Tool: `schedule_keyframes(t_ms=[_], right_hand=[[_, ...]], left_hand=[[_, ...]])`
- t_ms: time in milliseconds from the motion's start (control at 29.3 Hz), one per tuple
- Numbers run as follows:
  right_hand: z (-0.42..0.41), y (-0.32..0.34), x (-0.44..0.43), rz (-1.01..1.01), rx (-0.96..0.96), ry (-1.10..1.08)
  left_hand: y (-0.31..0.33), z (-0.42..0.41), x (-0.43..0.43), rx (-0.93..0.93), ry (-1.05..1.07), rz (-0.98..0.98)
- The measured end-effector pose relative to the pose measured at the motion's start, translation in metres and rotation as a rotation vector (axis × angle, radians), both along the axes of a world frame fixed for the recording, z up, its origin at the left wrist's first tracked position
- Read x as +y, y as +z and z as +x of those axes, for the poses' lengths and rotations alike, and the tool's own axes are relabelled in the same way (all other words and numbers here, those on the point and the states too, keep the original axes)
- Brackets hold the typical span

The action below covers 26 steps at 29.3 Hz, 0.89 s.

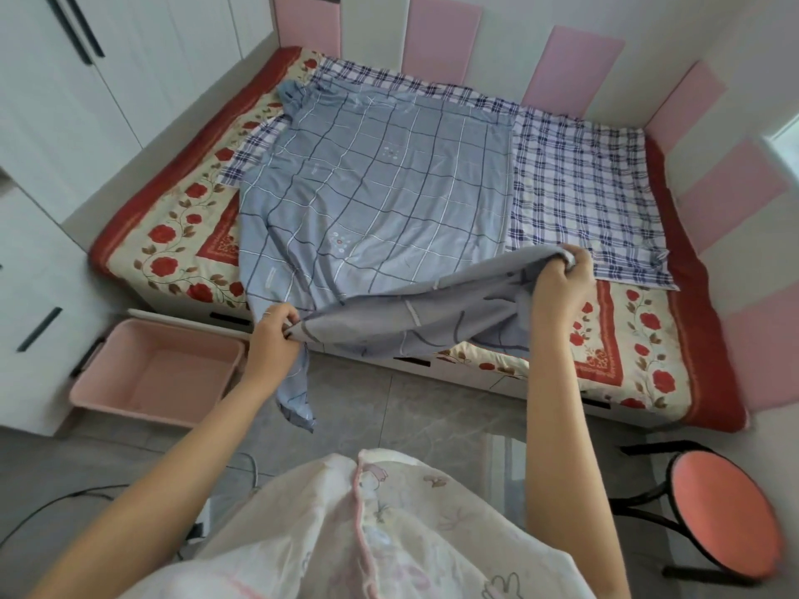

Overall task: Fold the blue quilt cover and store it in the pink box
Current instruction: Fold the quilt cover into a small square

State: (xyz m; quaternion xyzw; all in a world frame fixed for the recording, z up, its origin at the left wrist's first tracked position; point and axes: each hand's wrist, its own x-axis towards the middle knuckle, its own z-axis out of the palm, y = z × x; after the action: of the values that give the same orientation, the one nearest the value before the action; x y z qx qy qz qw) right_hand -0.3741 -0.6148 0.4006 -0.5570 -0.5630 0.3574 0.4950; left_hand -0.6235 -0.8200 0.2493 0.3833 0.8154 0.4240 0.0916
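While the blue quilt cover [372, 188], grey-blue with a dark-and-white grid, lies spread over the middle of the bed [173, 235], its near edge is raised at the front edge; the left hand [270, 335] pinches one end; the right hand [562, 287] clamps the other; the pink box [181, 382] stands on the floor below the front-left corner.

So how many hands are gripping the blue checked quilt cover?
2. Left hand pinches the near edge of the blue checked quilt cover; right hand grips a raised, bunched corner.
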Motion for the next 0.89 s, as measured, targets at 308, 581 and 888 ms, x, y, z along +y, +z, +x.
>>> schedule_keyframes(t_ms=[308, 581, 888], right_hand=[[0.022, -0.051, 0.003, -0.037, -0.034, 0.008], [0.050, -0.114, -0.018, -0.346, -0.083, -0.170], [0.074, -0.156, -0.047, -0.458, -0.129, -0.142]], left_hand=[[0.024, 0.001, -0.020, -0.095, -0.512, -0.435], [-0.006, -0.002, -0.041, -0.070, -0.561, -0.766], [-0.001, 0.012, -0.051, 0.007, -0.371, -0.553]])
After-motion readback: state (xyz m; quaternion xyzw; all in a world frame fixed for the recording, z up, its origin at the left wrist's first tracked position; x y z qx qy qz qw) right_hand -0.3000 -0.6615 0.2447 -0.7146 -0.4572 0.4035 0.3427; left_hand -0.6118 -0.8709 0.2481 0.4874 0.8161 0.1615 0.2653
